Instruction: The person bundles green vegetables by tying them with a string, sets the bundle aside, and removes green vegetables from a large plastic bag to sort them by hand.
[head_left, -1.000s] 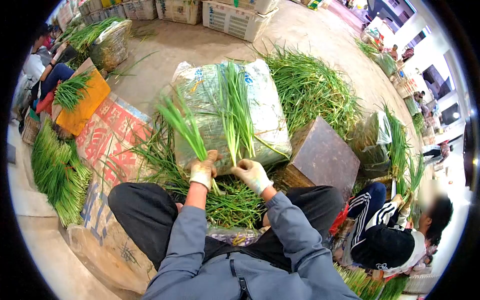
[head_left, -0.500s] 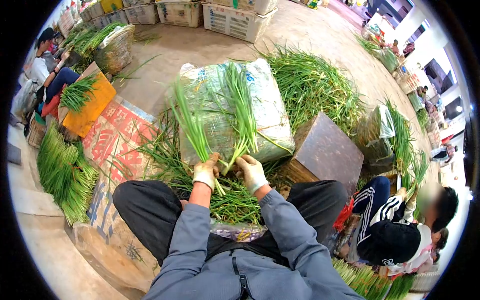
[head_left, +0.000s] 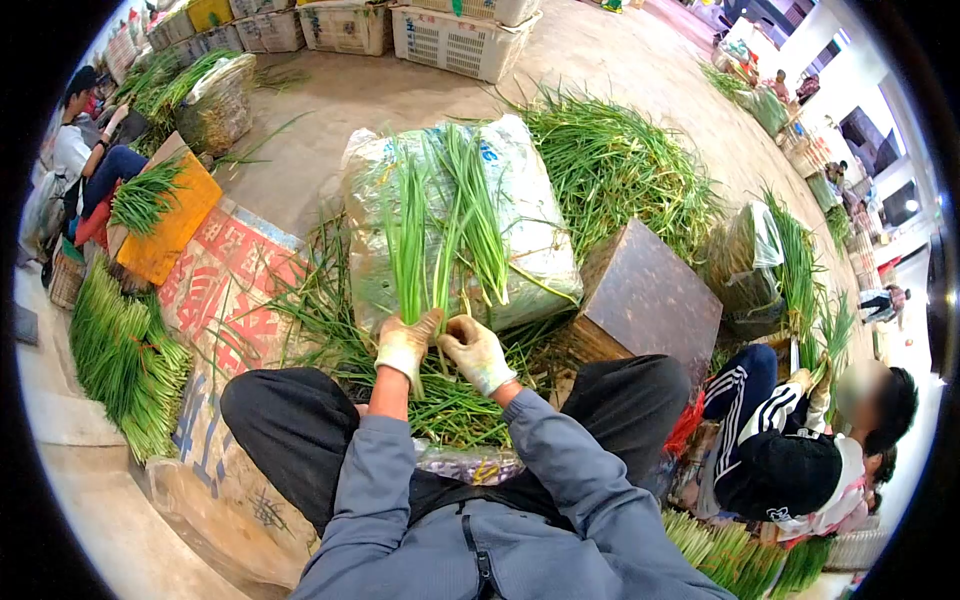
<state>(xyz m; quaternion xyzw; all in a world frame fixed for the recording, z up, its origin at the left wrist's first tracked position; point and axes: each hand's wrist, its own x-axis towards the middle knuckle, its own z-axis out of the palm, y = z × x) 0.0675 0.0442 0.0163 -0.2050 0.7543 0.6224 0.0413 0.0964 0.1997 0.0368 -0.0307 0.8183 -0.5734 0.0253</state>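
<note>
My left hand point(head_left: 403, 347), in a pale stained glove, is closed round the lower end of a bunch of green stalks point(head_left: 408, 240), which stand up over the wrapped bale point(head_left: 535, 220). Close beside it, my right hand point(head_left: 478, 352), also gloved, pinches a few thin stalks point(head_left: 444, 265). Another loose bunch point(head_left: 482, 225) lies on top of the bale. Below both hands, a heap of loose green leaves point(head_left: 450, 412) lies between my knees.
Right of the bale stands a brown-topped box point(head_left: 655, 290), with a big green pile point(head_left: 620, 170) behind. A person in striped sleeves point(head_left: 780, 470) sits at right, another person point(head_left: 85, 150) at far left. Tied bundles point(head_left: 130, 360) lie left. White crates point(head_left: 460, 42) line the back.
The left bunch has swung more upright, and both hands have come close together. My right hand has shifted left with thin stalks, leaving the other bunch lying on the bale.
</note>
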